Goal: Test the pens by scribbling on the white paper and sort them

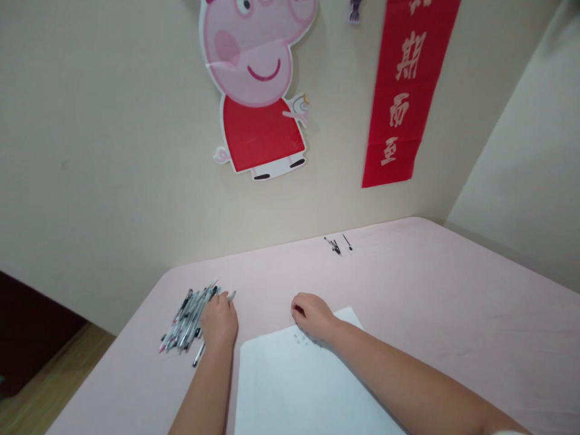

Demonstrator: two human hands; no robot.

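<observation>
A pile of several pens (185,317) lies on the pink table (453,314) at the left. My left hand (220,320) rests on the right side of that pile, fingers curled over the pens; one pen (198,355) pokes out below the hand. My right hand (312,314) sits at the top edge of a white sheet of paper (290,386), its fingers curled in a loose fist. Whether anything is inside it does not show. Small faint marks show on the paper close to the right hand.
A few small black pen parts (338,244) lie near the table's far edge. Behind the table is a cream wall with a pink cartoon pig cutout (258,84) and a red banner (403,90). Wooden floor (49,380) shows at the left.
</observation>
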